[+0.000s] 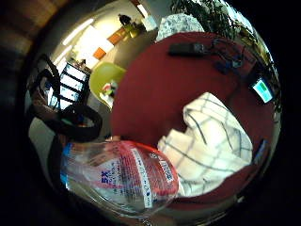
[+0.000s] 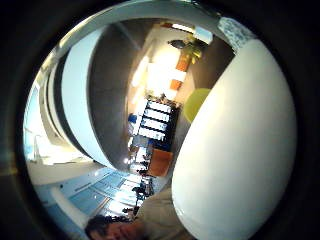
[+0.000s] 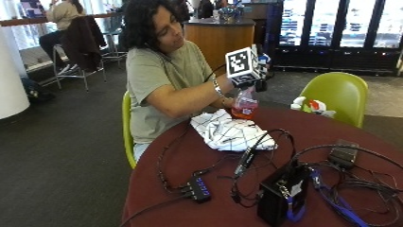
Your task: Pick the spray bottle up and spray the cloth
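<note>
Outside view: gloved right hands (image 3: 247,78) grip a clear plastic spray bottle (image 3: 244,105) above the crumpled checked cloth (image 3: 230,131).

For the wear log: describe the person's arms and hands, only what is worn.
The right hand wears a black glove, most of it hidden in the outside view. A metal bracelet sits at that wrist. The grey-green T-shirt has short sleeves, leaving the forearm bare. Black strap loops show at the palm view's edge. The other hand is not visible.
</note>
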